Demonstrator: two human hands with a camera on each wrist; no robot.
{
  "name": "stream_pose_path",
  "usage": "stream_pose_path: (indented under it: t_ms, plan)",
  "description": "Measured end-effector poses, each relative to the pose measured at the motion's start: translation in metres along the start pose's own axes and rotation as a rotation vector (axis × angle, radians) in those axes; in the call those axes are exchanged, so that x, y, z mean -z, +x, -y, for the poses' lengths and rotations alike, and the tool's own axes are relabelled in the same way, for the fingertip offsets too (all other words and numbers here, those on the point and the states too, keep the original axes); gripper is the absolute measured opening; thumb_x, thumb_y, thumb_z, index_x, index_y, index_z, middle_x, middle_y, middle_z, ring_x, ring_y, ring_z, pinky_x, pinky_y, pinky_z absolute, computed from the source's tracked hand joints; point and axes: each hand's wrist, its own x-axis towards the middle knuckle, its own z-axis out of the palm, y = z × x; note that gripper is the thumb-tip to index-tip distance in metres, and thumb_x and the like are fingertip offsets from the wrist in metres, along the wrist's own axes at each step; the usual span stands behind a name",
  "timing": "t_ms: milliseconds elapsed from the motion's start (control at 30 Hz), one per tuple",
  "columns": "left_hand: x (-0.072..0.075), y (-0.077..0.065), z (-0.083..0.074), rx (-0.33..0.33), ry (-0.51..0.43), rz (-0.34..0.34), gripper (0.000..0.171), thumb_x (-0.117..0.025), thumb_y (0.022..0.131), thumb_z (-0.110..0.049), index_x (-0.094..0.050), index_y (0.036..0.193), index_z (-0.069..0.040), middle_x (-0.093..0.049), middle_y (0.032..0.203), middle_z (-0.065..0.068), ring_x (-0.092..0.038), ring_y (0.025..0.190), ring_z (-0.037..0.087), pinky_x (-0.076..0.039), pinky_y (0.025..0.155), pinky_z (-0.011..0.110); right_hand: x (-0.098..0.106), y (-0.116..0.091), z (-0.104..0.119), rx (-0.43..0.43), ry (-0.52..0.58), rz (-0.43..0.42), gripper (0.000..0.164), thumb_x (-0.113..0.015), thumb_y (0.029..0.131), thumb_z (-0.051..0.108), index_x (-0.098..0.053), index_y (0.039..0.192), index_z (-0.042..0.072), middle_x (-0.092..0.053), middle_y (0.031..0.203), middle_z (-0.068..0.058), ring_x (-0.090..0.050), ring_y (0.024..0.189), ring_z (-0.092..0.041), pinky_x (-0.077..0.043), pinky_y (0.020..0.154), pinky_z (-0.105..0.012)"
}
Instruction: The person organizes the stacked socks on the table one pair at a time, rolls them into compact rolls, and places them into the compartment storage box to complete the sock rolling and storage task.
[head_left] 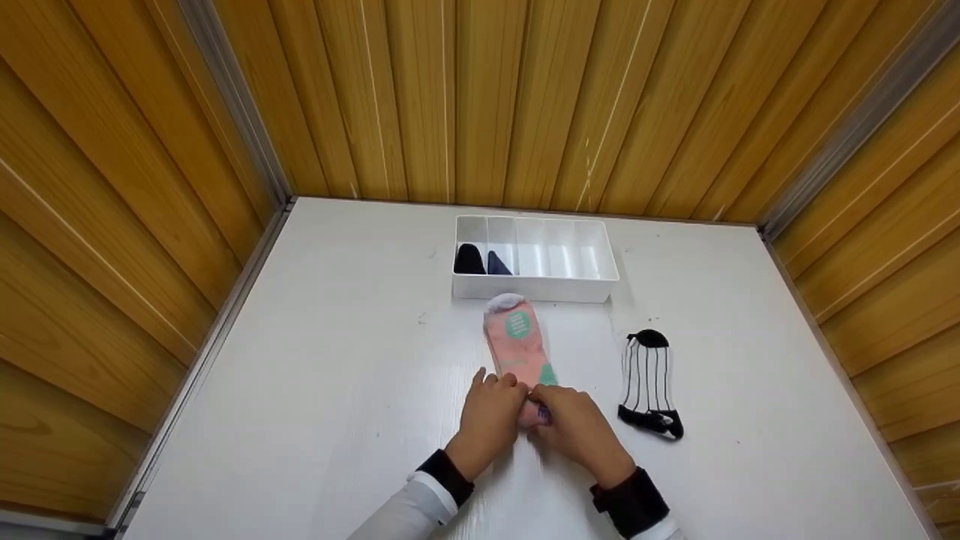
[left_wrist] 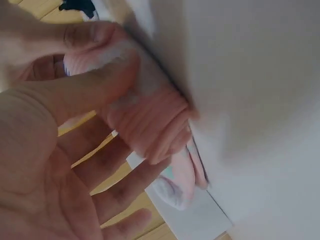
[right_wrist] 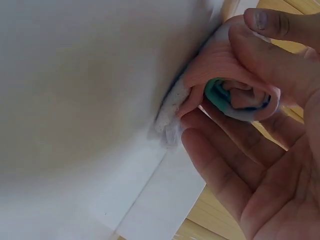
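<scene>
A pair of pink socks (head_left: 514,349) with pale toes and green patches lies on the white table, its near end rolled up. My left hand (head_left: 487,412) holds the left side of that roll. On its other side, my right hand (head_left: 579,429) grips the roll between thumb and fingers. In the left wrist view, the thumb presses on the ribbed pink roll (left_wrist: 150,120) with fingers curved behind it. From the right wrist view, the spiral end of the roll (right_wrist: 205,67) shows green and blue layers. The toe end stays flat, pointing at a white box (head_left: 536,289).
The divided box holds a black item (head_left: 469,259) in its leftmost compartment and a navy item (head_left: 497,263) in the one beside it. Black-and-white striped socks (head_left: 649,382) lie to the right of my hands. Wood-patterned walls (head_left: 480,105) enclose the table's back and sides.
</scene>
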Motion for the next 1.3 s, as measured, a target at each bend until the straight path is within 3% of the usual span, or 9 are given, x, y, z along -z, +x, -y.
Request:
stream_pose_path:
  t_ms: [167, 300, 500, 667, 867, 1033, 1167, 1300]
  plan:
    - [-0.002, 0.002, -0.001, 0.020, 0.001, -0.020, 0.023, -0.086, 0.074, -0.027, -0.079, 0.095, -0.023, -0.070, 0.091, -0.005, -0.068, 0.087, 0.022, -0.052, 0.095, 0.043, 0.000, 0.002, -0.002, -0.014, 0.030, 0.002, 0.029, -0.084, 0.076, 0.020, -0.071, 0.101, 0.015, -0.074, 0.092, -0.001, -0.069, 0.080, -0.022, -0.052, 0.067, -0.042]
    - [-0.001, 0.008, -0.002, 0.034, -0.001, 0.022, 0.020, -0.085, 0.075, -0.034, -0.079, 0.093, -0.026, -0.071, 0.091, -0.007, -0.068, 0.085, 0.021, -0.051, 0.084, 0.044, 0.002, -0.001, -0.006, -0.038, 0.075, -0.008, 0.038, -0.086, 0.076, 0.020, -0.067, 0.109, 0.017, -0.069, 0.099, 0.001, -0.066, 0.083, -0.019, -0.051, 0.068, -0.044]
    - [0.000, 0.010, 0.001, 0.031, -0.035, 0.019, 0.020, -0.084, 0.075, -0.039, -0.080, 0.093, -0.031, -0.070, 0.087, -0.007, -0.067, 0.084, 0.020, -0.051, 0.079, 0.043, 0.005, -0.002, -0.009, -0.039, 0.119, -0.010, 0.033, -0.085, 0.080, 0.020, -0.062, 0.104, 0.018, -0.063, 0.096, 0.005, -0.059, 0.080, -0.010, -0.048, 0.068, -0.036]
    - [-0.001, 0.010, 0.004, 0.007, -0.067, -0.034, 0.018, -0.084, 0.075, -0.033, -0.080, 0.092, -0.030, -0.071, 0.082, -0.006, -0.066, 0.077, 0.020, -0.051, 0.077, 0.040, 0.008, 0.001, -0.012, -0.069, 0.147, 0.028, 0.027, -0.083, 0.082, 0.019, -0.063, 0.100, 0.015, -0.066, 0.092, 0.005, -0.060, 0.078, -0.011, -0.050, 0.069, -0.031]
    - [-0.008, 0.011, 0.000, -0.043, -0.005, -0.126, 0.016, -0.085, 0.076, -0.026, -0.075, 0.087, -0.021, -0.067, 0.083, -0.004, -0.064, 0.076, 0.019, -0.052, 0.076, 0.032, 0.011, 0.007, -0.018, -0.121, 0.169, 0.082, 0.021, -0.082, 0.083, 0.022, -0.065, 0.096, 0.020, -0.063, 0.082, 0.011, -0.055, 0.072, -0.006, -0.045, 0.066, -0.026]
    - [-0.008, 0.013, -0.004, 0.010, -0.048, -0.075, 0.013, -0.085, 0.075, -0.018, -0.078, 0.086, -0.019, -0.068, 0.082, -0.003, -0.064, 0.075, 0.019, -0.056, 0.065, 0.031, 0.011, 0.006, -0.020, -0.061, 0.168, 0.077, 0.030, -0.083, 0.081, 0.020, -0.062, 0.102, 0.020, -0.063, 0.090, 0.010, -0.057, 0.079, -0.007, -0.048, 0.070, -0.028]
    - [-0.006, 0.015, -0.003, 0.025, -0.073, -0.041, 0.011, -0.082, 0.076, -0.015, -0.079, 0.085, -0.022, -0.069, 0.080, -0.004, -0.065, 0.073, 0.019, -0.056, 0.059, 0.033, 0.008, 0.003, -0.022, -0.002, 0.082, 0.053, 0.047, -0.090, 0.073, 0.021, -0.061, 0.110, 0.016, -0.060, 0.102, 0.007, -0.055, 0.091, -0.010, -0.050, 0.078, -0.031]
    - [-0.004, 0.015, 0.002, 0.033, -0.106, -0.021, 0.010, -0.079, 0.079, -0.014, -0.080, 0.085, -0.022, -0.069, 0.078, -0.003, -0.066, 0.073, 0.018, -0.055, 0.059, 0.032, 0.006, 0.003, -0.020, -0.001, 0.058, 0.037, 0.042, -0.088, 0.075, 0.024, -0.062, 0.107, 0.017, -0.059, 0.092, 0.009, -0.052, 0.080, -0.008, -0.047, 0.070, -0.027]
